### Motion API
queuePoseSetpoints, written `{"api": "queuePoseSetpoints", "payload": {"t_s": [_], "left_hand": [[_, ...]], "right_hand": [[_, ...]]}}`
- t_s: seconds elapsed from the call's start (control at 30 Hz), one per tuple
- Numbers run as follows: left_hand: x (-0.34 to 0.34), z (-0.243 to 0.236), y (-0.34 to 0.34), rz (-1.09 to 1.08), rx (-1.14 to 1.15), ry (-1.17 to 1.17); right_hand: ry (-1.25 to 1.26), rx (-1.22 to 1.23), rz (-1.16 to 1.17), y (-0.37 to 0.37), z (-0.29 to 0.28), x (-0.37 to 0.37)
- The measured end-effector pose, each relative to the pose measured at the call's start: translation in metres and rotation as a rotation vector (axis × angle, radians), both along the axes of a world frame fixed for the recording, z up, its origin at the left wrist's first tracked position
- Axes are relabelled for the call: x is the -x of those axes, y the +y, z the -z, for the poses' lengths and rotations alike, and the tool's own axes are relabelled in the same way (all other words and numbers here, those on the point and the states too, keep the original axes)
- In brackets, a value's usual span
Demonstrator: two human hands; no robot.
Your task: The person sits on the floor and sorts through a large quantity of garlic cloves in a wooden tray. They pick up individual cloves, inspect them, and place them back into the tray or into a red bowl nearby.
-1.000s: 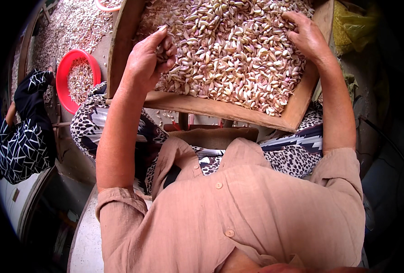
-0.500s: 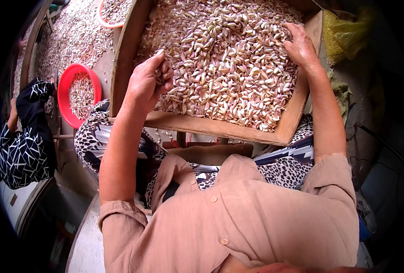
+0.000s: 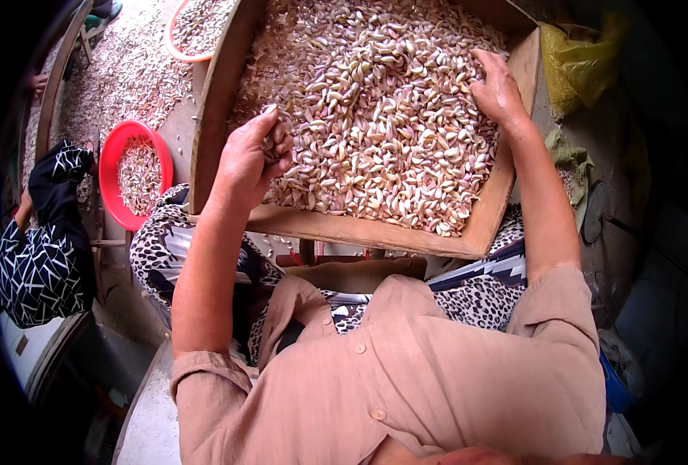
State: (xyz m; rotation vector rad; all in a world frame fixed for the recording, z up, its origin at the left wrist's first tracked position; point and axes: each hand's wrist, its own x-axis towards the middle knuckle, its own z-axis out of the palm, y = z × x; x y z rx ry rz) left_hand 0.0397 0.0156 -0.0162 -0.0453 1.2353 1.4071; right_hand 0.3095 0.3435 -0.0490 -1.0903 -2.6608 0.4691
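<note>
Garlic cloves (image 3: 382, 132), whitish w/ purple tints, are filling most of a wooden tray (image 3: 359, 231) at upper ctr of frame. L hand (image 3: 243, 163) is sitting over the tray's lower L part; its grip is looking narrow, fingers bent in, thumb lying on top & pointing up-R. Can't tell if it's fully closed or holding a clove, as the palm is turning out of view. Main heap is lying just R of & beyond that grip.

R hand (image 3: 499, 93) is reaching over the tray's R side, upper R of ctr; its grip is looking wide, thumb & fingers standing apart, nothing visible btwn them. Heap is spreading L of & below those fingertips; can't tell if they're touching it.

Tray's near edge is running above patterned trousers (image 3: 479, 304) & a tan shirt (image 3: 437, 380) at bottom ctr. Red basin (image 3: 108, 182) w/ pale bits inside is standing at L, a pale-rimmed bowl (image 3: 171, 37) near the top. Co-worker (image 3: 41, 271) in black-&-white is sitting at far L. Yellow bag (image 3: 565, 74) is standing at upper R, beyond the tray.
</note>
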Motion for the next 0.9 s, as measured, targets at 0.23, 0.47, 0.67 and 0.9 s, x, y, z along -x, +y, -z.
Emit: {"api": "queuePoseSetpoints", "payload": {"t_s": [0.23, 0.47, 0.67, 0.9], "left_hand": [[0.003, 0.002, 0.000, 0.005, -0.038, 0.001], [0.005, -0.001, -0.001, 0.000, -0.032, -0.004], [0.004, -0.006, 0.001, 0.014, -0.034, 0.003], [0.005, 0.000, 0.001, -0.005, -0.016, -0.009]], "right_hand": [[0.035, 0.042, 0.110, 0.007, 0.012, 0.008], [0.087, 0.009, -0.024, -0.005, 0.019, 0.018], [0.053, 0.064, -0.066, -0.026, 0.008, 0.028], [-0.230, 0.283, -0.275, -0.113, -0.039, 0.052]]}}
